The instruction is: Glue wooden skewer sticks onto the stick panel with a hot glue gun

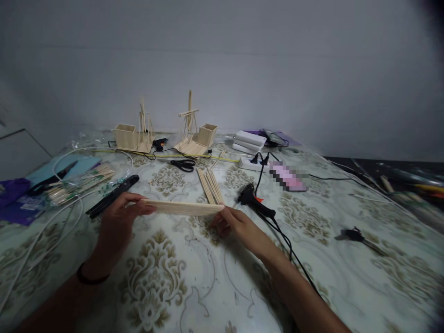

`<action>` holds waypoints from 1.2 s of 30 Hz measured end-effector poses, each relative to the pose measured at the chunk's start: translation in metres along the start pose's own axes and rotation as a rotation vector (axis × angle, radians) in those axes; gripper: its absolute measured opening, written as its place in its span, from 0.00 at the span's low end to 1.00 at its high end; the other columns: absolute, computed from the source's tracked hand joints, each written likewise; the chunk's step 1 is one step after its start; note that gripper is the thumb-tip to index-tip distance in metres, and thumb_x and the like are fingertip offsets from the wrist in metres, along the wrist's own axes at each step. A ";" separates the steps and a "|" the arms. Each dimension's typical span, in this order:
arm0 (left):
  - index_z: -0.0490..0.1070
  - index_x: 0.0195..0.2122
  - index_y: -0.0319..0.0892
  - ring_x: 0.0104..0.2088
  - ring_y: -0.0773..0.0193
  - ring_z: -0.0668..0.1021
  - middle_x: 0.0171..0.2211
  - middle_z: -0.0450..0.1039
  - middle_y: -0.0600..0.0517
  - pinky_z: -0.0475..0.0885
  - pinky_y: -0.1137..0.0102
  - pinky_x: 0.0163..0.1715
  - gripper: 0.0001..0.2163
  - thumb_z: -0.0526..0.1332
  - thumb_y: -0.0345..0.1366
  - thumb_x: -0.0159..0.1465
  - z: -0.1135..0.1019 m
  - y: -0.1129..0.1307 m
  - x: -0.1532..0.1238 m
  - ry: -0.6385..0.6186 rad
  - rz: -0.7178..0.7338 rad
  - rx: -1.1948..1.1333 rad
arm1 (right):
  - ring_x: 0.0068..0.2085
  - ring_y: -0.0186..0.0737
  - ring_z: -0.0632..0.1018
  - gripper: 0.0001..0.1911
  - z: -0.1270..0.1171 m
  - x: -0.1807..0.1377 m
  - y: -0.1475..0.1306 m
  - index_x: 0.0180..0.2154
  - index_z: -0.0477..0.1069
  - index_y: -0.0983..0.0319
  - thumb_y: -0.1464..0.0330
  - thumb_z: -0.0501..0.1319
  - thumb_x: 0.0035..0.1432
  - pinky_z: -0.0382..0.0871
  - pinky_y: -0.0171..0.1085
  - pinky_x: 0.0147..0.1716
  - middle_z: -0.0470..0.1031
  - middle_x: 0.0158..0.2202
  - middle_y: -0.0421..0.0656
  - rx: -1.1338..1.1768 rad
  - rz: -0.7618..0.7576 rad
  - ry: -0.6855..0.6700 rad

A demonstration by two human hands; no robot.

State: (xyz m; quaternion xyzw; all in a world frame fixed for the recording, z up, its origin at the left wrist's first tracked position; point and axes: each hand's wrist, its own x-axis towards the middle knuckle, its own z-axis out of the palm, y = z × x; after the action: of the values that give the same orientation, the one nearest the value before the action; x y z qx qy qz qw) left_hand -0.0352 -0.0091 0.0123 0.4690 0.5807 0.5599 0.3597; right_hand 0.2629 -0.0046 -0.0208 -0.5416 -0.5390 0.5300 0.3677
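Observation:
Both of my hands hold a flat panel of glued wooden sticks (182,207) level above the patterned tablecloth (166,277). My left hand (120,217) pinches its left end. My right hand (232,223) grips its right end. Just behind the panel lies a loose bundle of wooden sticks (209,184). A black glue gun (255,200) rests right of my right hand, its cord (291,252) running along my right forearm.
Two stick models with small wooden boxes (137,135) (194,134) stand at the back by the wall. Black scissors (183,164), a white power strip (253,163), white boxes (248,141), a black tool (113,195), packets of sticks (78,182) and white cable (41,231) lie around.

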 end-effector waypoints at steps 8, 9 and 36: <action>0.78 0.35 0.44 0.34 0.54 0.89 0.33 0.87 0.51 0.84 0.63 0.42 0.14 0.76 0.45 0.56 0.001 0.002 0.003 0.034 0.006 -0.156 | 0.27 0.37 0.76 0.24 -0.004 -0.002 -0.007 0.30 0.81 0.63 0.48 0.77 0.52 0.73 0.37 0.33 0.82 0.30 0.45 0.467 0.029 -0.122; 0.79 0.36 0.43 0.36 0.54 0.89 0.36 0.87 0.50 0.85 0.62 0.45 0.14 0.76 0.45 0.56 0.001 0.003 0.003 0.041 0.008 -0.166 | 0.28 0.37 0.77 0.23 -0.005 -0.002 -0.008 0.32 0.82 0.63 0.50 0.79 0.50 0.74 0.37 0.34 0.82 0.30 0.44 0.511 0.028 -0.109; 0.85 0.49 0.42 0.24 0.67 0.73 0.27 0.73 0.57 0.73 0.71 0.24 0.21 0.74 0.44 0.56 0.007 -0.005 -0.004 -0.109 -0.089 -0.211 | 0.45 0.42 0.77 0.28 0.009 -0.004 -0.012 0.48 0.81 0.48 0.57 0.84 0.44 0.71 0.39 0.49 0.80 0.43 0.37 0.642 -0.249 0.052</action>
State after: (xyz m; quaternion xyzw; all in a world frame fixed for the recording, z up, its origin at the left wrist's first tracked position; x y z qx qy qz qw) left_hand -0.0282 -0.0106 0.0062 0.4319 0.5184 0.5751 0.4626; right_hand 0.2526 -0.0084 -0.0095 -0.3417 -0.3971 0.6098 0.5948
